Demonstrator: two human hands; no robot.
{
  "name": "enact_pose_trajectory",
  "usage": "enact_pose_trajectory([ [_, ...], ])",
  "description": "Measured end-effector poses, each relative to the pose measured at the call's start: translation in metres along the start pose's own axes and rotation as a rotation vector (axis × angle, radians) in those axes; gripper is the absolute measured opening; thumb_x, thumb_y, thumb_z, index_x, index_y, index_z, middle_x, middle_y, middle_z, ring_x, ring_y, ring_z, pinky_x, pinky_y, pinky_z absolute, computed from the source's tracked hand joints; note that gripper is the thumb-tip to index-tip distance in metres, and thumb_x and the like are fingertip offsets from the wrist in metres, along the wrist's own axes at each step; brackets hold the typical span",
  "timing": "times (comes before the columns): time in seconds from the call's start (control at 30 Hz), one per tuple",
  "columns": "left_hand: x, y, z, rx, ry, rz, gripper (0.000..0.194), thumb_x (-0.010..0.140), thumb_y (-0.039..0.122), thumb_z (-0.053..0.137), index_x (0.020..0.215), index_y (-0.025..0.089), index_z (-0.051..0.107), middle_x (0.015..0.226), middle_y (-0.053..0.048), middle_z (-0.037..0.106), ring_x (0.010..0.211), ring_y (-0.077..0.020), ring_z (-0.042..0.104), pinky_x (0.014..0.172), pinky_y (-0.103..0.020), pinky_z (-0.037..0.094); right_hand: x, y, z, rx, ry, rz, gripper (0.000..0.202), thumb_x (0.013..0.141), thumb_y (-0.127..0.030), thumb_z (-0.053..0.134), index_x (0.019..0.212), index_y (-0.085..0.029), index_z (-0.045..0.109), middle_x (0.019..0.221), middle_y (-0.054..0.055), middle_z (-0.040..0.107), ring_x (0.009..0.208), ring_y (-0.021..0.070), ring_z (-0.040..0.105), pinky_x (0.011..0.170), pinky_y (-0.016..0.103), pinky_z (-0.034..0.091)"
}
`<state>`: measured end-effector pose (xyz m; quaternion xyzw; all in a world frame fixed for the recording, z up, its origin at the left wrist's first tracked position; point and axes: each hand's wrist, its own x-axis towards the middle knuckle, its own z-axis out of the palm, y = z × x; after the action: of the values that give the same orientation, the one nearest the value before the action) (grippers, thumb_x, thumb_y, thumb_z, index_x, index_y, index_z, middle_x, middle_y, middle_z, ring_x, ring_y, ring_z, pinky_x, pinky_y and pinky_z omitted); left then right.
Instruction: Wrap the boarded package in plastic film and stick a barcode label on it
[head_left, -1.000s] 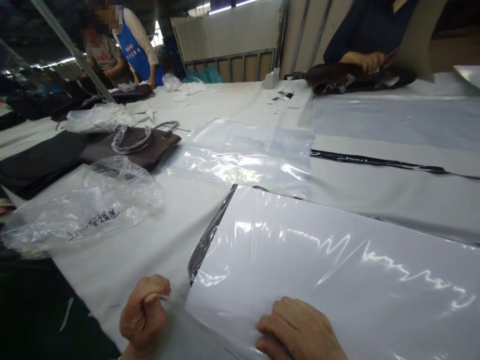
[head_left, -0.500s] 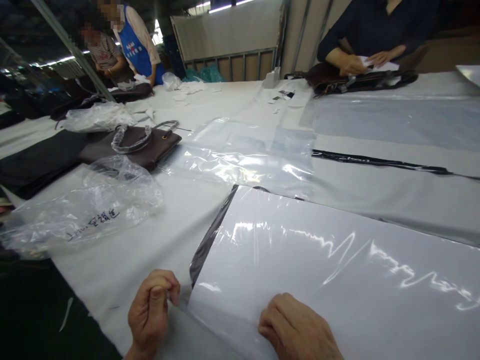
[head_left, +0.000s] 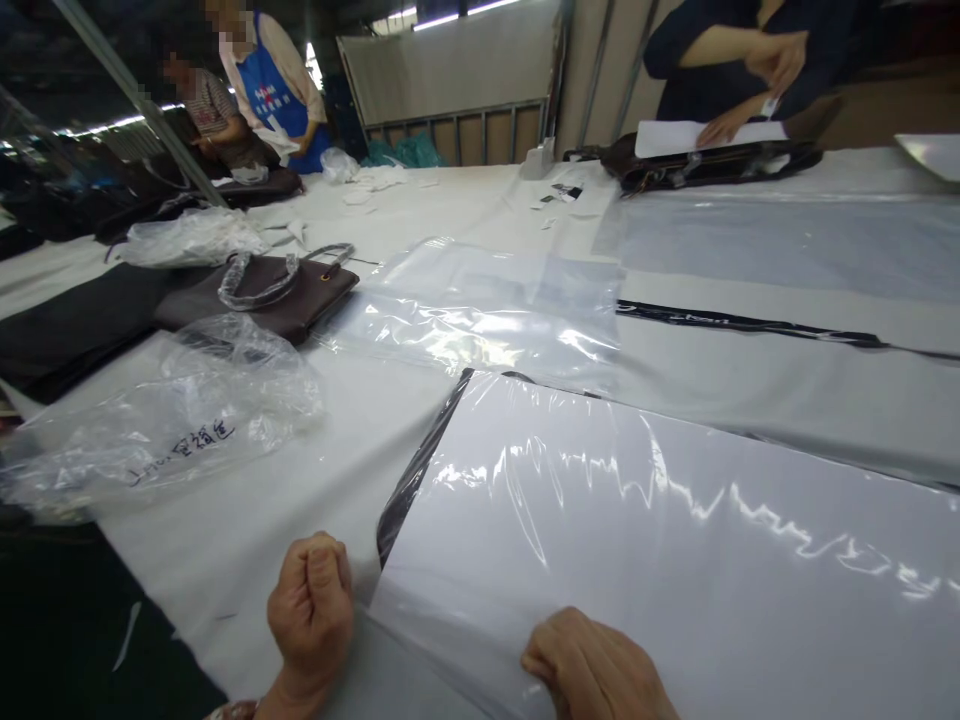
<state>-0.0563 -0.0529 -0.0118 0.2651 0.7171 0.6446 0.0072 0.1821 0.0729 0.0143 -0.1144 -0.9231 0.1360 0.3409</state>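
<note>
The left hand (head_left: 311,600) is balled tight at the near edge of the table (head_left: 247,520), and it seems to pinch the loose mouth of the clear plastic sleeve (head_left: 480,560) inside the fist (the film itself is barely visible there, so the pinch is a judgement). Just beside it, the right hand (head_left: 592,670) lies with its fingers curled down together, pressing on the near edge of the white sheet (head_left: 675,540) that sits inside the sleeve. A dark item (head_left: 420,470) shows as a strip along the sheet's left edge, under it.

The film is thin and already rippled across the sheet, so a hard tug from the fist could stretch or tear it at the mouth. If the right hand's pressure slackens, the sheet could slide and bare more of the dark item, or skew inside the sleeve.

Farther up the table lie a flat clear bag (head_left: 487,310), a brown handbag (head_left: 277,295) with wrapped handles, and a crumpled bag (head_left: 172,420) with writing near the left edge. Other people work at the far edge.
</note>
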Motion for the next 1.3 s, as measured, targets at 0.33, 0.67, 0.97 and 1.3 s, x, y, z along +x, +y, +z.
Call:
enact_pose_trajectory([
  [0.33,0.018,-0.008,0.002,0.483,-0.196,-0.061,0.036,0.095,0.049,0.044,0.077,0.021,0.058,0.060,0.005,0.050,0.054,-0.0118,0.048,0.056,-0.024,0.037,-0.001,0.003,0.009,-0.167,0.036,0.084,0.019,0.101,-0.016,0.045,0.084,-0.020,0.053,0.067,-0.001,0.048,0.059,0.0133,0.043,0.059,0.029,0.031],
  [0.67,0.021,-0.020,0.010,0.692,-0.338,0.106,0.045,0.097,0.048,0.038,0.061,0.021,0.040,0.053,0.006,0.037,0.052,-0.0120,0.042,0.057,-0.025,0.030,0.009,0.008,0.010,-0.390,0.073,0.228,0.019,0.099,-0.014,0.048,0.083,-0.019,0.057,0.069,0.001,0.049,0.068,0.0180,0.043,0.068,0.033,0.032],
  [0.97,0.048,0.030,-0.008,0.711,-0.050,0.249,0.034,0.094,0.040,0.042,0.112,0.020,0.064,0.093,-0.009,0.070,0.083,-0.0243,0.065,0.074,-0.034,0.047,-0.003,0.016,0.021,-0.406,0.125,0.246,0.018,0.102,-0.016,0.041,0.092,-0.019,0.056,0.073,0.001,0.055,0.069,0.0186,0.047,0.066,0.033,0.031],
  [1.3,-0.033,0.013,0.050,0.876,-0.594,0.575,0.056,0.094,0.045,0.029,0.143,0.025,0.047,0.152,-0.008,0.043,0.138,-0.0379,0.036,0.106,-0.060,0.037,-0.034,-0.009,-0.030,-0.583,-0.074,0.202,0.022,0.089,-0.039,0.067,0.098,-0.023,0.055,0.088,-0.002,0.064,0.083,0.0186,0.058,0.076,0.032,0.045],
])
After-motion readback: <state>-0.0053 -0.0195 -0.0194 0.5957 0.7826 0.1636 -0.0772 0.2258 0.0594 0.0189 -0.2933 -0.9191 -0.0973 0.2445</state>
